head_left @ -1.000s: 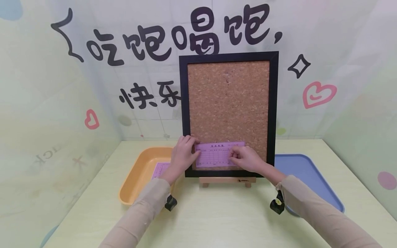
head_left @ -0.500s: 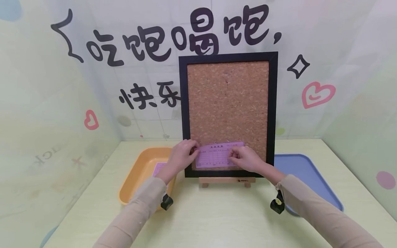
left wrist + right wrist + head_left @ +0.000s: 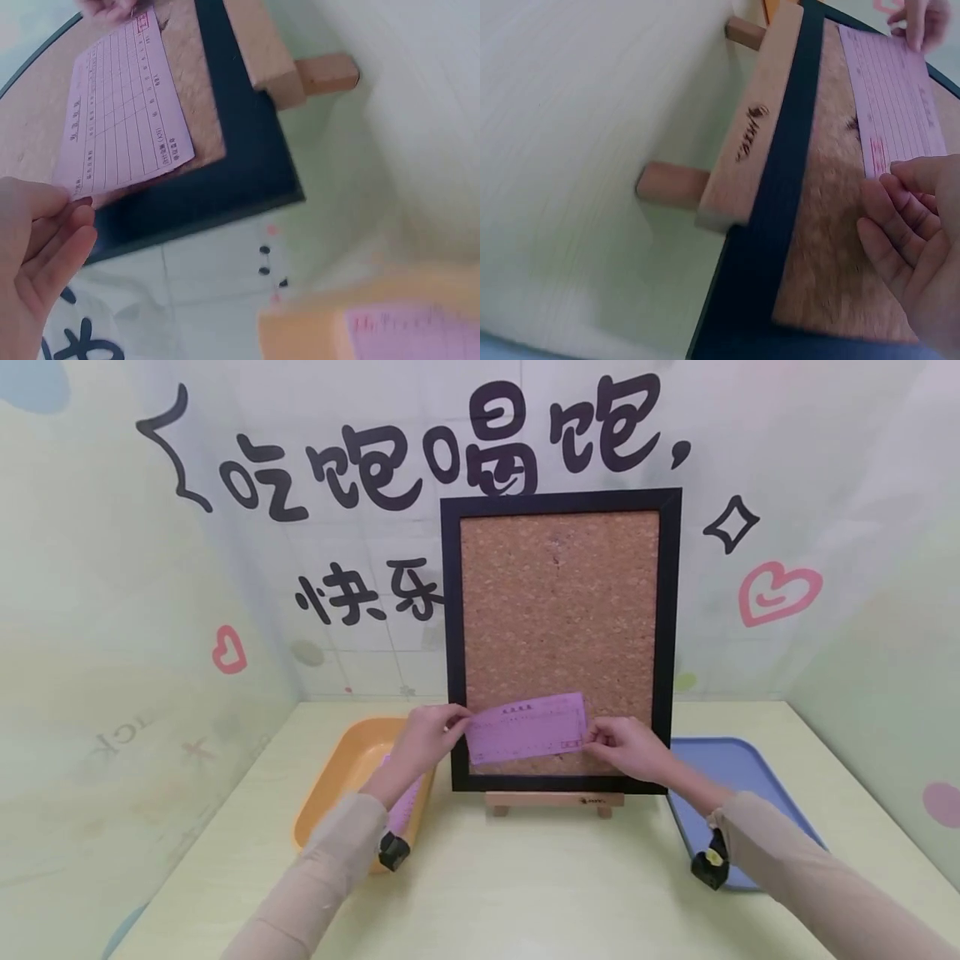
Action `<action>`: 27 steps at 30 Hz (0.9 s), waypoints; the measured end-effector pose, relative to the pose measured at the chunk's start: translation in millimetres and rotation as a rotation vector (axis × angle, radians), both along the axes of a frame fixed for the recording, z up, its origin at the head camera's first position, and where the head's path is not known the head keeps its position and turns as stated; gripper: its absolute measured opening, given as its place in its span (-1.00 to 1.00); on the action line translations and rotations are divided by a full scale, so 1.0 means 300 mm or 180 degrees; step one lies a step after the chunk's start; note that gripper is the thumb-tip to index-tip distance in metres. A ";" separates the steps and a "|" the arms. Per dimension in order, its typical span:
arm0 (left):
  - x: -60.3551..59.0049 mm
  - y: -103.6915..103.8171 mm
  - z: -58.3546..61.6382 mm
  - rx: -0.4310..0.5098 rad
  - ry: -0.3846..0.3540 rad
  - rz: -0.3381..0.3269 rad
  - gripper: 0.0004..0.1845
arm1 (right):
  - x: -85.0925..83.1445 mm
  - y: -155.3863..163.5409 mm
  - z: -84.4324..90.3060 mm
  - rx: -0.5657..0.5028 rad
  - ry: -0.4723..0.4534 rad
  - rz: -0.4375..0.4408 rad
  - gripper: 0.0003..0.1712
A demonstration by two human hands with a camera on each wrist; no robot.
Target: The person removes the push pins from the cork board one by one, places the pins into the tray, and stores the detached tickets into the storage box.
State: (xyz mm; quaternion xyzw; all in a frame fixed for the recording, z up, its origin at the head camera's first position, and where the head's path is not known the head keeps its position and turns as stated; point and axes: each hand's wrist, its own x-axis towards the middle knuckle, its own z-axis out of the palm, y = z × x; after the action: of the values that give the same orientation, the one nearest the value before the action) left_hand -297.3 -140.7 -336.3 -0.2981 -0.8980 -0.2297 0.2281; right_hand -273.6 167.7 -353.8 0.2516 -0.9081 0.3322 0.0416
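Note:
A purple printed form slip (image 3: 525, 731) is held tilted in front of the lower part of a cork board (image 3: 555, 610) with a black frame. My left hand (image 3: 429, 737) pinches its left end between thumb and fingers, as the left wrist view also shows. At the slip's lower right corner, my right hand (image 3: 632, 748) pinches the edge by the red print. In the right wrist view, bare cork shows beneath the right hand (image 3: 922, 232), along with a small dark mark on the cork.
The board leans on a wooden easel (image 3: 555, 799). To the left, an orange tray (image 3: 315, 806) holds another purple slip (image 3: 403, 810), partly behind the left forearm. A blue tray (image 3: 720, 760) lies right, partly under the right forearm. A printed wall stands behind.
The slip lay along the board's bottom; now its right end is raised and it tilts. My right hand has shifted right to the slip's corner, and the left hand has moved slightly left.

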 end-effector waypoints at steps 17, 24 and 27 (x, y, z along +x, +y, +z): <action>0.073 -0.323 0.042 0.0073 0.0063 0.0428 -0.93 | 0.100 0.281 0.007 -0.0074 -0.0121 -0.0360 -0.91; 0.101 -0.408 -0.005 0.0300 0.0067 0.0620 -0.94 | 0.117 0.322 -0.035 -0.0042 -0.0188 -0.0427 -0.89; 0.122 -0.448 -0.032 0.0450 0.0148 0.0752 -0.96 | 0.121 0.331 -0.050 -0.0005 -0.0220 -0.0450 -0.89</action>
State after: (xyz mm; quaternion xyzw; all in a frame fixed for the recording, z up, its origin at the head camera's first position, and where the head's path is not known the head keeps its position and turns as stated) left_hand -260.7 -275.2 -345.7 -0.1788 -0.9029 -0.2570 0.2947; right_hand -237.4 267.0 -368.7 0.1752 -0.9242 0.3376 0.0339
